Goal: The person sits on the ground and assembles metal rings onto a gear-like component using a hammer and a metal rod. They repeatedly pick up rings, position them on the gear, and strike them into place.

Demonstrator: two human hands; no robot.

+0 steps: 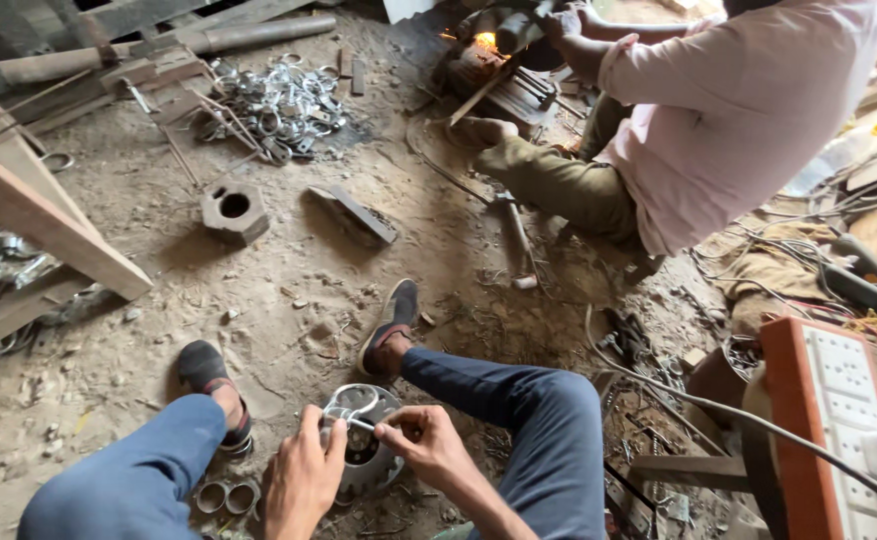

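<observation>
1. While the left hand (302, 478) is wrapped around the metal housing (361, 447) on the floor (289, 290) between the person's knees, the right hand (429, 447) pinches a thin rod (361, 424) across its top.
2. The rod could slip off, since only fingertips hold it.
3. Two rings (226, 496) lie beside the left foot.
4. A co-worker (719, 110) crouches well apart; a cable (719, 405) trails nearby.

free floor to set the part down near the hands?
Bare dirt lies ahead of the shoes, bordered by the square metal block with a hole, the wooden plank and the dark flat wedge. Crowded: shiny ring pile beyond; cables and scrap right of the right knee; two short rings by the left hand.
</observation>
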